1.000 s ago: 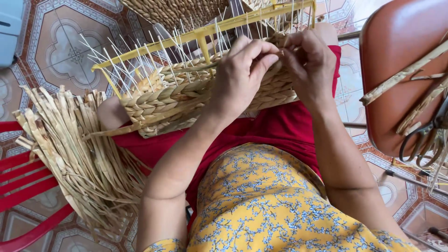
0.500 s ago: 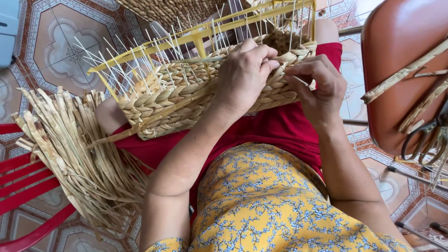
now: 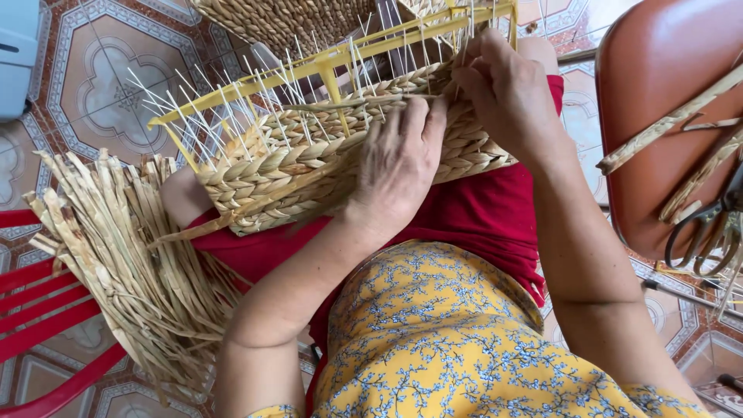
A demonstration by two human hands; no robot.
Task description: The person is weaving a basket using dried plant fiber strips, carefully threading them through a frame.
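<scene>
Straw basket [image 3: 309, 166] tilted lower, right hand [image 3: 507, 89] risen to rim, left hand [image 3: 398, 166] flattened

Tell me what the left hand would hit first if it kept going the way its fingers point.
The left hand already lies on the woven basket; straight on, it likely meets the thin white stakes, then the yellow frame. Depth is unclear.

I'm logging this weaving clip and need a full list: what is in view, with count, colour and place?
basket: one, half-woven, tan, on the lap
frame: one, yellow, around the basket's white spokes
straw bundle: one, tan, lower left on the red chair
red chair: one, bottom left
brown chair: one, right, bearing straw strips
scissors: one pair, dark, on the brown chair
second basket: one, tan, top
floor: patterned tiles
left hand: pressed on the basket's side
right hand: fingers at the top weave
</scene>
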